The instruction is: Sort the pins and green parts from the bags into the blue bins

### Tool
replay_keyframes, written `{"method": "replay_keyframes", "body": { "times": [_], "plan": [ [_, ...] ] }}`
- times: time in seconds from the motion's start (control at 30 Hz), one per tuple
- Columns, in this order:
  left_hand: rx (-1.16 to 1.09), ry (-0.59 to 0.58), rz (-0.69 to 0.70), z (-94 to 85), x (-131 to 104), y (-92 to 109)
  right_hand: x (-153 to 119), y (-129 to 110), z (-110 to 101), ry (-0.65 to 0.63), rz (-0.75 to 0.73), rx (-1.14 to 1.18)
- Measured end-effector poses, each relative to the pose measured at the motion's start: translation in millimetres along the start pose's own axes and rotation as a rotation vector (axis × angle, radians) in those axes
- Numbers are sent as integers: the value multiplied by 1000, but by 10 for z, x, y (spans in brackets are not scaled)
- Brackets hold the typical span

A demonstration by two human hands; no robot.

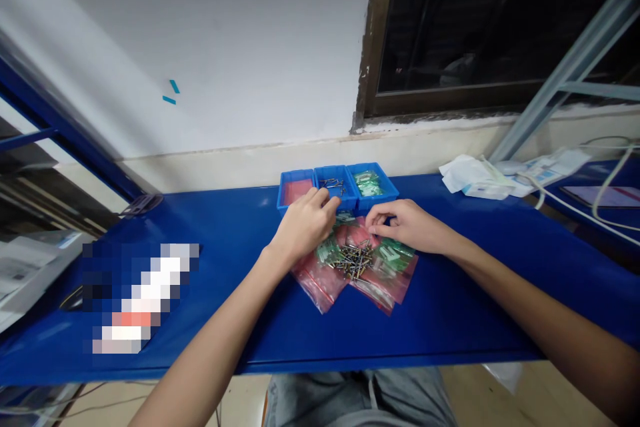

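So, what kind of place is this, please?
Probably a small workshop or assembly bench for sorting parts. Three blue bins stand at the back of a blue table, and both hands work over a pile of screws, green parts and pink bags.

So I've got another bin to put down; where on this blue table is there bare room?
Bare table lies right of the pink bags, up to the white packets. Another bare patch lies between the bags and the blurred patch on the left. It is crowded mid-table: three blue bins, screws, green parts, left hand and right hand.
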State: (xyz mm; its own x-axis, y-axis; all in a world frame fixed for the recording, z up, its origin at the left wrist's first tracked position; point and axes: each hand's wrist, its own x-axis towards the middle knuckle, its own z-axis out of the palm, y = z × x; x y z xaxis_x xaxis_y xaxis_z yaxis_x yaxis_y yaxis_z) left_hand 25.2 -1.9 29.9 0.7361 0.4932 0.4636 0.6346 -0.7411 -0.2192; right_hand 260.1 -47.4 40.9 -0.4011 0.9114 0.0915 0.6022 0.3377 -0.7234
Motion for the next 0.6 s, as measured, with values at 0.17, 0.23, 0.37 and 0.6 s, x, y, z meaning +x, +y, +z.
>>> {"method": "replay_keyframes", "body": {
  "times": [0.17, 0.23, 0.37, 0.6],
  "plan": [
    [-1, -15, 24, 30, 26, 56, 23, 86, 62, 127, 43, 120],
    [1, -15, 24, 38, 31, 64, 34, 136, 81, 198, 35, 125],
    [-27, -24, 22, 39, -5, 47, 46, 206, 84, 257, 12, 141],
    [-333, -29, 38, 46, -149, 17, 47, 202, 187, 387, 27, 269]
  ]
}}
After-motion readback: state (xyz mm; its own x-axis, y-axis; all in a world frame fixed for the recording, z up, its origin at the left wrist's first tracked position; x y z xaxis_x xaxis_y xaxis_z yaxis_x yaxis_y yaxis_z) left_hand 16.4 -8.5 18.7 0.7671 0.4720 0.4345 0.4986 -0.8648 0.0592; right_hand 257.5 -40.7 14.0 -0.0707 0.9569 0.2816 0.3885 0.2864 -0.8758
